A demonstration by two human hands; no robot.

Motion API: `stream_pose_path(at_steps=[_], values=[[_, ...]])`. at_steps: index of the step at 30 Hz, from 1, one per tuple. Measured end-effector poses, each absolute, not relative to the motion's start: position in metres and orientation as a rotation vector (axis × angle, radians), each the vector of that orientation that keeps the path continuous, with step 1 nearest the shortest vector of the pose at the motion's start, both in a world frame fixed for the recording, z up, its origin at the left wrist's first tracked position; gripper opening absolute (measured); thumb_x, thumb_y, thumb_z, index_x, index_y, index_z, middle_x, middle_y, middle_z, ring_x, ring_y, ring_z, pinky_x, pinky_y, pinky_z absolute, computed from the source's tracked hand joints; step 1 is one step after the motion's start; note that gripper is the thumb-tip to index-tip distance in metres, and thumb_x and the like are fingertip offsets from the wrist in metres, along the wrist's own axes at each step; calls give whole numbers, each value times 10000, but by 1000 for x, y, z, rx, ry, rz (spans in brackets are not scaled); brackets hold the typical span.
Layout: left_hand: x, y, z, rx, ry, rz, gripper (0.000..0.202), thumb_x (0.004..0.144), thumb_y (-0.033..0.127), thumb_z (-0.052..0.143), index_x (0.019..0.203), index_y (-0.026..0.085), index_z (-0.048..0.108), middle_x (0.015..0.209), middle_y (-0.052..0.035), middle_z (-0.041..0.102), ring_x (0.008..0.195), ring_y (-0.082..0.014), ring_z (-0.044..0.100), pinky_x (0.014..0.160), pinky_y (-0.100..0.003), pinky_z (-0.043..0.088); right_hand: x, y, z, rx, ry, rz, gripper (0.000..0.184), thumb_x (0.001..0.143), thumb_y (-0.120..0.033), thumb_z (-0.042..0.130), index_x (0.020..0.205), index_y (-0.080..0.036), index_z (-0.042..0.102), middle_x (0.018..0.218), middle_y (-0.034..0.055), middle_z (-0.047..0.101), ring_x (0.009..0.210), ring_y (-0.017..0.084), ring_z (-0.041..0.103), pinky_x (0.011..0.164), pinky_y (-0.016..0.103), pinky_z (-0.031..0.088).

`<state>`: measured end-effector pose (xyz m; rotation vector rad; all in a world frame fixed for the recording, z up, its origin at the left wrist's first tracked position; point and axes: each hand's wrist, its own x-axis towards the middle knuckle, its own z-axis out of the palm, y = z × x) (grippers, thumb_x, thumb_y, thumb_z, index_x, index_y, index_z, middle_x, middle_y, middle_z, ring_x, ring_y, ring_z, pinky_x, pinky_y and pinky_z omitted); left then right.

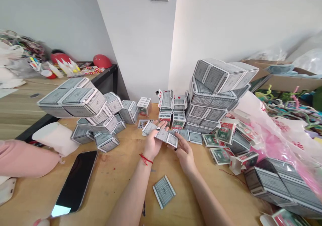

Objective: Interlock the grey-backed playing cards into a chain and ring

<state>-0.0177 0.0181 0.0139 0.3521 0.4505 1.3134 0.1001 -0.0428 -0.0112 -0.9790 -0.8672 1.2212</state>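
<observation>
Folded playing cards (pixel 166 137), grey-patterned backs up, lie across the fingers of my left hand (pixel 154 144), with its thumb over them. My right hand (pixel 184 154) pinches their right end; some of its fingertips are hidden beneath. Just beyond, a face-up card (pixel 144 123) lies on the table, and a flat grey-backed card (pixel 195 137) lies to the right. Nearer to me, between my forearms, is a squarish folded card (pixel 164 191). Behind my hands stand card boxes (pixel 178 120) with folded cards stacked on top.
Tall stacks of card-covered blocks rise at left (pixel 80 98) and right (pixel 213 98). A phone (pixel 76 182) lies at left beside a pink pouch (pixel 27 159). Loose card boxes (pixel 221 155), a plastic bag (pixel 276 128) and more card blocks (pixel 279 182) crowd the right side.
</observation>
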Motion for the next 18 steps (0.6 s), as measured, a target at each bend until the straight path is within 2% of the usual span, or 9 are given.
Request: stream_pose_path(at_steps=[3,4,9,12,15,18], values=[[-17,18,12,379,465,1293,499,684,56,458,1160,198,414,1172,-89,556,1139,-210,474,996,-403,319,101,-43,-2,-781,-595,1495,403,688,-172,535,1078,-265,500,872,23,644,739,193,626,693,408,511],[-16,17,11,400,472,1277,501,685,57,461,1162,199,409,1171,-87,558,1137,-209,476,993,-398,321,102,-44,2,-734,-562,1562,353,695,-185,540,1039,-257,511,852,24,647,710,183,625,650,380,519],[-12,12,12,579,514,1166,540,714,100,487,1225,211,353,1174,-86,556,1124,-217,484,948,-388,358,112,-47,12,-636,-534,1700,325,706,-318,521,1020,-237,519,947,49,631,798,221,620,568,363,533],[-12,12,13,680,575,1092,590,710,126,524,1262,230,343,1158,-70,567,1062,-217,523,889,-374,400,117,-43,10,-785,-510,1606,315,715,-334,552,1015,-249,509,911,29,634,679,184,626,478,308,523],[-15,13,13,728,563,1002,630,699,152,555,1285,241,340,1156,-67,568,996,-211,551,846,-362,420,120,-37,3,-982,-486,1423,253,674,-290,632,899,-210,545,657,-21,602,436,100,537,387,220,466],[-23,13,14,755,519,943,592,711,179,553,1275,231,377,1150,-72,567,987,-203,548,835,-348,425,124,-33,-1,-1053,-575,1335,305,659,-316,649,926,-205,554,583,-45,545,394,82,473,347,194,399]])
